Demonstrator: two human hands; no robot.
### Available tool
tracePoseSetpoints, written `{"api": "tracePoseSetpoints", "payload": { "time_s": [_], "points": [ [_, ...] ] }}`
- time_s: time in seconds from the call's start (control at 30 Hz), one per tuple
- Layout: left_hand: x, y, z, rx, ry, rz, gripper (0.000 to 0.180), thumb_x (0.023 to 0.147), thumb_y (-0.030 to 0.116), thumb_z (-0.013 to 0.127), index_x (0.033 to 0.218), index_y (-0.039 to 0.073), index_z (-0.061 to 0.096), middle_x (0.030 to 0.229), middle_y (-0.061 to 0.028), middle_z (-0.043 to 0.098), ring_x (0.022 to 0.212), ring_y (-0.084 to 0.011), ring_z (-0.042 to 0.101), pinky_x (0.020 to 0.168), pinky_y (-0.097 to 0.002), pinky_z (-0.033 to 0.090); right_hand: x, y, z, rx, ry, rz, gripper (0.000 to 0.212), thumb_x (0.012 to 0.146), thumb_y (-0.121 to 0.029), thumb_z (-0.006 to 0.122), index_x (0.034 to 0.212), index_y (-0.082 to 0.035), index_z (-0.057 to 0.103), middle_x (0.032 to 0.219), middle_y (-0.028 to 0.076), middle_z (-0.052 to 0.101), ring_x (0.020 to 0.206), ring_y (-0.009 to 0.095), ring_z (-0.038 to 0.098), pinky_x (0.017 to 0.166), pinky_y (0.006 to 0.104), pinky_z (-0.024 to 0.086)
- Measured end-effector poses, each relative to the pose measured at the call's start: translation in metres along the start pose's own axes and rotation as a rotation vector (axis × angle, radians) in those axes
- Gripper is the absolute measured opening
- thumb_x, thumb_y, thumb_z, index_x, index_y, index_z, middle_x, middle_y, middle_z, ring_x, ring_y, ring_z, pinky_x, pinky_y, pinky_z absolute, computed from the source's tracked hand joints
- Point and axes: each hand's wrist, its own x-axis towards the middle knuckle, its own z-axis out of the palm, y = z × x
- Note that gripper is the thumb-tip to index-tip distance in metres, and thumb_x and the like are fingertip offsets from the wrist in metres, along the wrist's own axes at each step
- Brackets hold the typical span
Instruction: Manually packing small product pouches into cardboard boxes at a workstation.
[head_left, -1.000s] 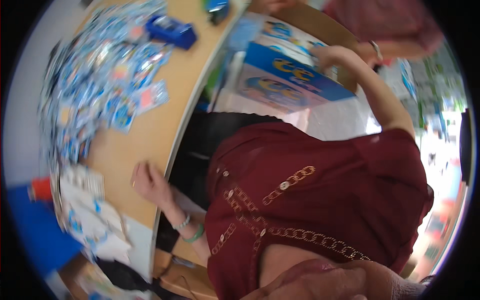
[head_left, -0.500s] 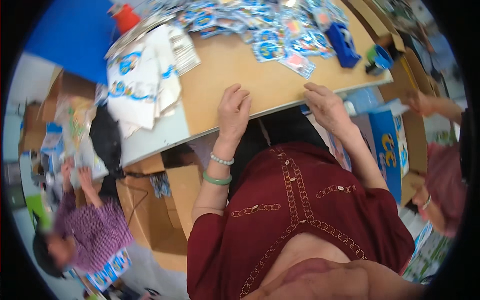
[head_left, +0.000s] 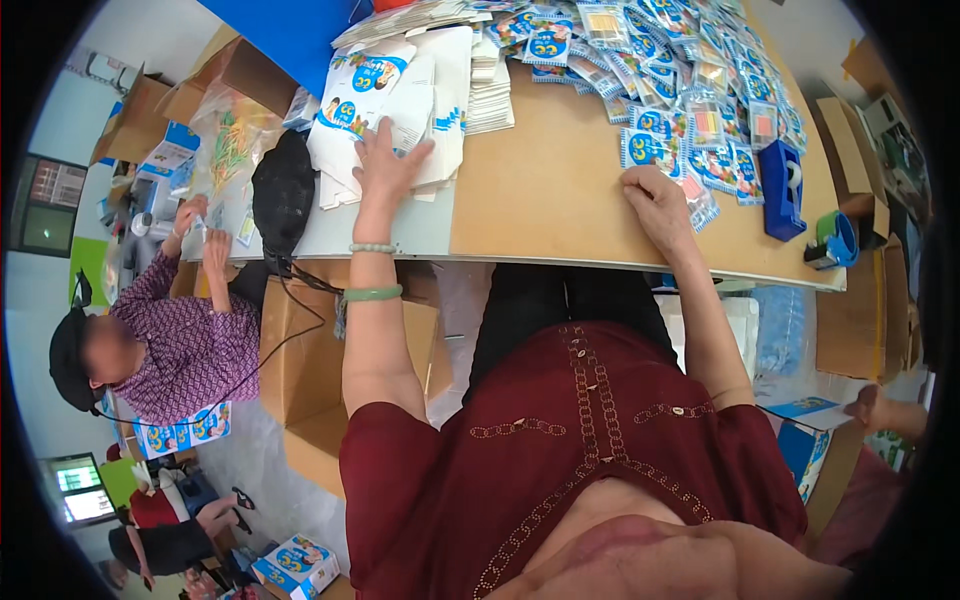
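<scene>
Left hand (head_left: 385,165): palm flat on the flat cartons (head_left: 385,95), so the contact underneath is hidden. Right hand (head_left: 655,200): fingertips tucked among the sachets (head_left: 690,90); grip unclear. Sachet pile and blue sheet (head_left: 290,30) are cut off at 12 o'clock. Desk (head_left: 550,190) near edge hides the lap. Co-worker's hand (head_left: 880,410) at 3 o'clock is clipped by the rim. Sachet contents are too small to tell.

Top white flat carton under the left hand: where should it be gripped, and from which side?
Probably pinch the top flat carton by its near edge, coming from the person's side: it lies flat on the stack, the left hand already rests on that edge, and the far end is crowded by stacked leaflets.
</scene>
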Motion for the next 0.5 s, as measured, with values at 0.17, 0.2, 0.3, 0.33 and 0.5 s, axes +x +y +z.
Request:
{"api": "tracePoseSetpoints", "payload": {
  "time_s": [0.17, 0.2, 0.3, 0.33, 0.5],
  "points": [
    [0.04, -0.003, -0.019, 0.088, -0.04, -0.058, 0.083, 0.08, 0.056, 0.064, 0.141, 0.005, 0.041, 0.149, -0.0271, 0.027, 0.141, -0.0413, 0.019, 0.108, -0.0648, 0.015, -0.005, -0.005, 0.003, -0.032, 0.04, -0.119, 0.006, 0.08, 0.0, 0.061, 0.086, 0.0, 0.061, 0.088, 0.007, 0.062, 0.084, 0.022, 0.062, 0.076, 0.0291, 0.047],
    [0.048, -0.012, -0.01, 0.176, 0.095, -0.058, 0.083, 0.078, 0.057, 0.065, 0.139, 0.006, 0.043, 0.149, -0.0245, 0.029, 0.141, -0.0387, 0.023, 0.108, -0.0652, 0.014, -0.003, -0.006, 0.004, -0.035, 0.053, -0.124, 0.005, 0.079, -0.001, 0.06, 0.084, -0.001, 0.061, 0.087, 0.008, 0.062, 0.083, 0.024, 0.063, 0.074, 0.0297, 0.048],
    [0.069, -0.027, 0.009, 0.178, 0.034, -0.197, 0.084, 0.078, 0.058, 0.063, 0.141, 0.008, 0.042, 0.145, -0.0224, 0.037, 0.138, -0.0365, 0.029, 0.109, -0.0614, 0.018, -0.001, -0.006, 0.004, -0.052, 0.045, -0.141, 0.005, 0.079, -0.001, 0.061, 0.084, -0.001, 0.061, 0.088, 0.008, 0.062, 0.083, 0.024, 0.062, 0.074, 0.0304, 0.048],
    [0.073, -0.026, 0.01, 0.177, -0.004, -0.259, 0.084, 0.078, 0.059, 0.063, 0.142, 0.009, 0.041, 0.144, -0.0214, 0.041, 0.137, -0.0353, 0.032, 0.109, -0.0594, 0.02, -0.002, -0.005, 0.003, -0.062, 0.046, -0.141, 0.005, 0.079, -0.001, 0.061, 0.084, -0.001, 0.061, 0.088, 0.007, 0.062, 0.083, 0.025, 0.062, 0.074, 0.0307, 0.048],
    [0.072, -0.038, 0.006, 0.049, -0.005, -0.237, 0.084, 0.08, 0.059, 0.059, 0.144, 0.009, 0.038, 0.144, -0.0223, 0.04, 0.137, -0.0386, 0.031, 0.11, -0.0551, 0.023, -0.006, -0.008, 0.005, -0.114, 0.081, -0.183, 0.006, 0.079, -0.002, 0.062, 0.085, -0.001, 0.061, 0.088, 0.007, 0.062, 0.084, 0.026, 0.062, 0.074, 0.032, 0.048]
  ]
}}
